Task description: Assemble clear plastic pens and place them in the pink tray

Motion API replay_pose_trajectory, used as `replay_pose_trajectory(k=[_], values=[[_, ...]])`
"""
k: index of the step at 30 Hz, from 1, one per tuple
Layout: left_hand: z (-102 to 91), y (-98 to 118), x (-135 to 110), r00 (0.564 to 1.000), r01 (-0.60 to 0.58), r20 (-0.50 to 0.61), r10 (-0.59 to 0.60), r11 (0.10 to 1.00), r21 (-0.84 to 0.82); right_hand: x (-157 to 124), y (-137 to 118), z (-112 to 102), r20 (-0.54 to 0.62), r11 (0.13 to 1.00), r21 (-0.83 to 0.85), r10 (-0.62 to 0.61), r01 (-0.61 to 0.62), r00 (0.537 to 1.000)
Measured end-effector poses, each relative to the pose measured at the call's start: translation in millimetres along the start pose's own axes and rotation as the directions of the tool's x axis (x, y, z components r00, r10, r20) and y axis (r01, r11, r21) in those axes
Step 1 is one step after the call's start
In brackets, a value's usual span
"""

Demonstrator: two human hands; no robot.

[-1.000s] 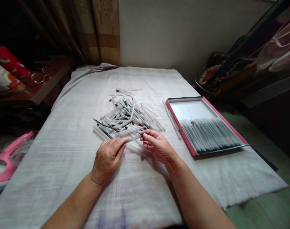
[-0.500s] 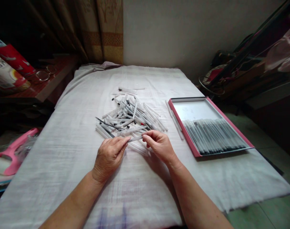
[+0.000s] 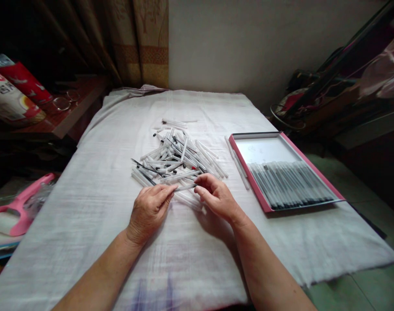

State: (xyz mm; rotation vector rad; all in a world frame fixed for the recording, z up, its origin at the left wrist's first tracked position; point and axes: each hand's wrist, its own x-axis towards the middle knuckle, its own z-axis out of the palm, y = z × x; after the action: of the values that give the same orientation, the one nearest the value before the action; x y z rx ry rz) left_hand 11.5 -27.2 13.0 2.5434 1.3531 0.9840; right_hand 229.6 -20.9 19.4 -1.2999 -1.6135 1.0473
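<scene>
The left hand [image 3: 151, 209] had a closed grip on a clear pen tube [image 3: 185, 187], just near of the loose pile [image 3: 183, 151]. The right hand [image 3: 219, 199] curled at its dark right end; whether that grip pinched, I couldn't tell.

Right hand [image 3: 218, 198]: fingers less bunched than 1.0 s ago | pen [image 3: 185, 188]: dark end showing, covered 0.5 s ago | view: swung slightly left
</scene>
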Motion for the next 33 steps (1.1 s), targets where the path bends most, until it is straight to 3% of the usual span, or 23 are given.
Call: replay_pose_trajectory(k=[7, 14, 20, 25, 33], values=[[-0.1, 0.3, 0.3, 1.000, -0.015, 0.017, 0.015, 1.000, -0.001, 0.9, 1.4, 0.9, -0.007, 0.997, -0.069, 0.033, -0.034, 0.999], [0.2, -0.3, 0.5, 1.000, -0.006, 0.006, 0.006, 1.000, 0.012, 1.0, 4.1, -2.2, 0.032, 1.000, 0.009, -0.003, 0.003, 0.999], [0.8, -0.4, 0.1, 1.000, 0.001, 0.023, -0.001, 1.000, -0.003, 1.3, 0.8, -1.7, 0.024, 0.995, -0.098, 0.003, 0.000, 1.000], [1.5, -1.2, 0.3, 1.000, -0.007, 0.015, 0.007, 1.000, -0.002, 1.1, 3.9, -2.8, 0.035, 1.000, -0.015, -0.012, 0.012, 0.999], [1.6, -0.6, -0.4, 1.000, 0.004, 0.021, -0.004, 1.000, -0.019, 1.1, 2.3, -3.1, 0.056, 1.000, -0.030, -0.005, 0.006, 0.998]])
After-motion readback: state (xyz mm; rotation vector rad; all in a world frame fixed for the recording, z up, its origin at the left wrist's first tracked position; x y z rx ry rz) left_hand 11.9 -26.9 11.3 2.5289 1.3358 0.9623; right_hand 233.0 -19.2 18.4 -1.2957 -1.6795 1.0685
